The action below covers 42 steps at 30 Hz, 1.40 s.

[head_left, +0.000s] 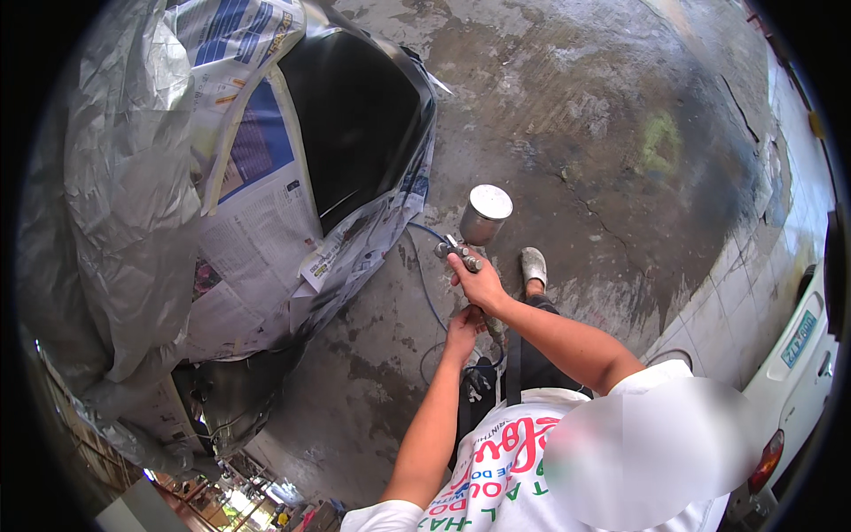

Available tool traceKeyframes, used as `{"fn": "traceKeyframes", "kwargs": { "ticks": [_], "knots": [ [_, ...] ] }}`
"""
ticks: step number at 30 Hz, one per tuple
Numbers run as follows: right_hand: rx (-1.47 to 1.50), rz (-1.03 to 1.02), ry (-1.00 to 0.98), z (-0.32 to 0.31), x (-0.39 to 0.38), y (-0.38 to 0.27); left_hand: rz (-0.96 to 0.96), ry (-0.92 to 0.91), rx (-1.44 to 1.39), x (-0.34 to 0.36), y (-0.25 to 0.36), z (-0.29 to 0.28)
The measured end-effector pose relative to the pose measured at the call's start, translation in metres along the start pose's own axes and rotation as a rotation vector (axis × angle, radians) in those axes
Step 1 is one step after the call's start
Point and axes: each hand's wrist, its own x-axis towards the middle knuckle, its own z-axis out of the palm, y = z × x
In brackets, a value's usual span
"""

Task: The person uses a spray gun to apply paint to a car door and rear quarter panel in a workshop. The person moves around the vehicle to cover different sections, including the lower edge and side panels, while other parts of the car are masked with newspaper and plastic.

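Observation:
My right hand (480,285) is wrapped round the handle of a metal spray gun (460,255) in front of my body. A silvery paint cup (486,215) with a whitish lid sits on the gun. Just below, my left hand (462,335) is closed at the bottom of the handle, where the air hose joins; its fingertips are partly hidden. The blue air hose (427,293) loops down to the floor. To the left stands a vehicle with a glossy black panel (350,111), bordered by taped newspaper (257,257).
Crinkled plastic sheeting (133,177) covers the vehicle's far left. The stained concrete floor (576,115) has cracks and a yellow-green paint patch (659,144). A white car (784,381) stands at the right by a tiled strip (731,284). Clutter (266,496) lies at lower left.

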Motion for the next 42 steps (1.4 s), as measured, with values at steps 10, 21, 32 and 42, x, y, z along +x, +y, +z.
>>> {"fn": "traceKeyframes", "kwargs": {
  "ticks": [10, 21, 32, 42],
  "knots": [
    [0.063, 0.009, 0.092, -0.012, -0.021, -0.008, -0.066, -0.094, -0.064, -0.019, 0.012, 0.017],
    [-0.205, -0.076, -0.061, 0.065, -0.075, 0.014, 0.019, -0.066, -0.153, -0.083, -0.005, -0.042],
    [-0.433, -0.496, -0.069, 0.114, -0.142, 0.021, 0.160, -0.201, -0.172, -0.127, -0.006, -0.072],
    [-0.207, -0.209, 0.119, 0.119, -0.115, 0.050, 0.221, -0.148, 0.082, -0.092, -0.035, -0.095]
  ]
}}
